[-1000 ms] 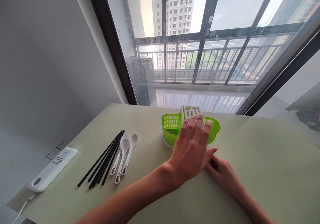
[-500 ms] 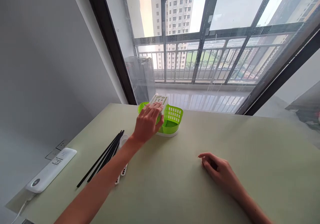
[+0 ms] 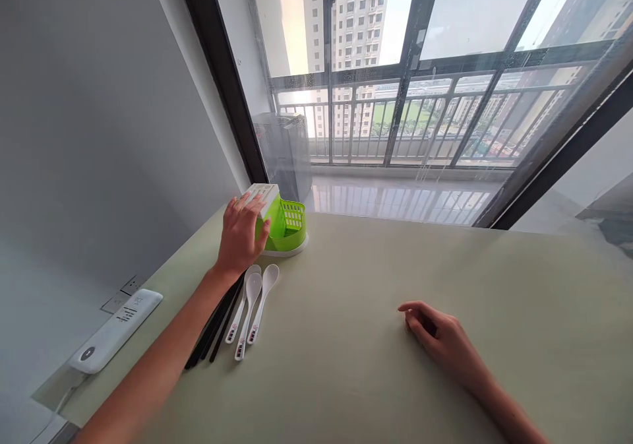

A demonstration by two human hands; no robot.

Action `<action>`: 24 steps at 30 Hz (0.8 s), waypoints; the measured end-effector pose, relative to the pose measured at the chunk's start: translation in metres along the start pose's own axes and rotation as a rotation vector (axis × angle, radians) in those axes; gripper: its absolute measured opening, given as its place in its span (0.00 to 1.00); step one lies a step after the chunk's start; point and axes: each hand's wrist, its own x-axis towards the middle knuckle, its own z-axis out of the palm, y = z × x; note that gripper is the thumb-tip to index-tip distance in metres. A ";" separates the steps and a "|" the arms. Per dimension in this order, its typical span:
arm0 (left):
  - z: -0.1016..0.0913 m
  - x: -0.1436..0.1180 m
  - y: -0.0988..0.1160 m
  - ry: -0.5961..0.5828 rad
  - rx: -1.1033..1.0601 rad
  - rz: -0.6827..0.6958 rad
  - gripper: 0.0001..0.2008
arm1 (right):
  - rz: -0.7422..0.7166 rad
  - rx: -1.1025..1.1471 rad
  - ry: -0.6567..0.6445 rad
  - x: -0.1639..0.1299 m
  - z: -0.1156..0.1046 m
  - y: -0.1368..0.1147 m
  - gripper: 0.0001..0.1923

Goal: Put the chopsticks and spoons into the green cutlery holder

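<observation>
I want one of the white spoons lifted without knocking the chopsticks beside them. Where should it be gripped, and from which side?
Probably pinch the rightmost white spoon at mid-handle, coming from above and from the right. The three spoons lie flat and side by side, bowls toward the green holder, and the black chopsticks lie along their left, so only the right flank is free.

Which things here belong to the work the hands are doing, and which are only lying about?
In the work:
- left hand, its grip on the green cutlery holder
- white spoons and black chopsticks, lying just below that hand

Lying about:
- right hand, resting on the table, holding nothing
- white power strip at the left edge
</observation>
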 end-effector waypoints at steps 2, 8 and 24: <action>0.003 -0.012 0.022 0.014 -0.043 0.022 0.21 | 0.000 -0.006 -0.004 0.000 0.000 0.001 0.19; 0.031 -0.057 0.123 -0.259 -0.465 0.233 0.18 | -0.006 -0.008 0.011 -0.001 0.000 0.001 0.21; 0.074 -0.091 0.208 -0.595 -0.773 0.248 0.20 | 0.016 0.019 -0.006 0.001 0.000 0.000 0.17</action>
